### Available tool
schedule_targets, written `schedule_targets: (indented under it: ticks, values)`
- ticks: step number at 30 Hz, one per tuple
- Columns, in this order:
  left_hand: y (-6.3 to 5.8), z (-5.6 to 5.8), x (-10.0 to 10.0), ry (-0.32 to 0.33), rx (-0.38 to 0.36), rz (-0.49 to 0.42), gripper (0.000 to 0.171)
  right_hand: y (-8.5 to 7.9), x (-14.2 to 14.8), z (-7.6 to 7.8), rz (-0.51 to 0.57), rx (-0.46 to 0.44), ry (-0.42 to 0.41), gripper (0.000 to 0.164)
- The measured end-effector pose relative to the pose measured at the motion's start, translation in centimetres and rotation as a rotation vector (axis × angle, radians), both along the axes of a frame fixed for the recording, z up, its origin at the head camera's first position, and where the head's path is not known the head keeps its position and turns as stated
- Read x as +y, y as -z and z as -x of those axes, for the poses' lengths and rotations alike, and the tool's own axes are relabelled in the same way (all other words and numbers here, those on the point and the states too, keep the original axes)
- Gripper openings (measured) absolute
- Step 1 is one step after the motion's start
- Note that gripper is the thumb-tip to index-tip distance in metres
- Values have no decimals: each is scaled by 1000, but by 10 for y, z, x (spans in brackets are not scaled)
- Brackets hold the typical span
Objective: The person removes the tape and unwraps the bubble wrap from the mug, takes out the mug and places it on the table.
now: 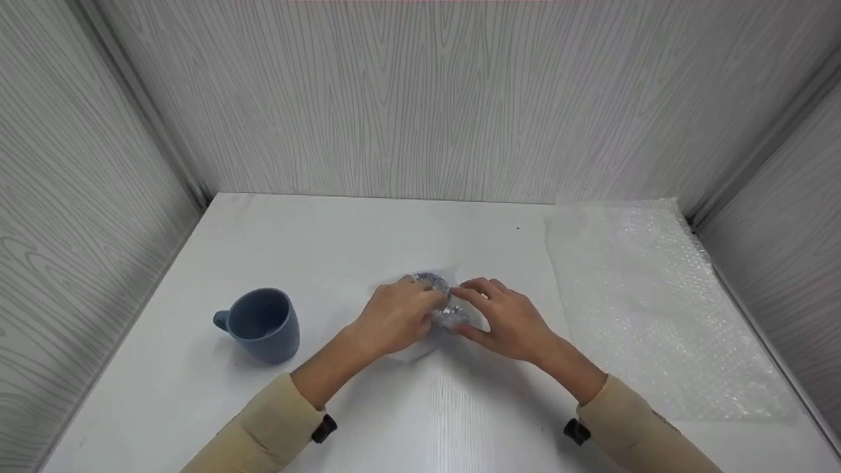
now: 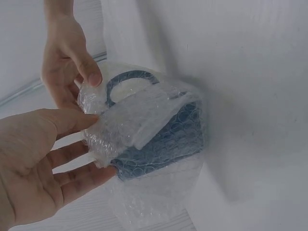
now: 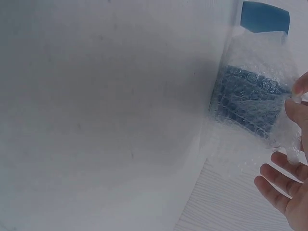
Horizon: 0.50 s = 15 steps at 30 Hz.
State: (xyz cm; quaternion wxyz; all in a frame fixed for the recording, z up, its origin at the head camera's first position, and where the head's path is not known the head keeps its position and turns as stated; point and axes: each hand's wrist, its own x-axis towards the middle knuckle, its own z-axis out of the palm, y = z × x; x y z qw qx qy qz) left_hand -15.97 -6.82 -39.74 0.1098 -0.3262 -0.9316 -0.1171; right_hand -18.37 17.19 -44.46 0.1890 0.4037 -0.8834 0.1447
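Observation:
Between my hands stands a blue mug with bubble wrap around it, on a white table. Through the wrap the left wrist view shows its curved handle. My left hand bends over the top of the bundle and pinches the wrap there. Opposite it, my right hand holds the wrap's upper edge between thumb and fingers. In the right wrist view the right thumb lies on the gathered plastic, and the other fingers spread below.
A second blue mug, unwrapped, stands upright at the left with its handle to the left. Along the table's right side lies a flat sheet of bubble wrap. Wood-grain panels rise at the back and both sides.

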Motion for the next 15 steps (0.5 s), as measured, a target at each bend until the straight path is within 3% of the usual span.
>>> schedule_targets:
  ticks: [6, 15]
  values:
    - [0, 5, -13, 8, 8, -35, 28, 2, 1, 1, 0, 47, -14, 58]
    - [3, 19, -37, -8, -21, -120, 23, 2, 1, 0, -22, 12, 26, 58]
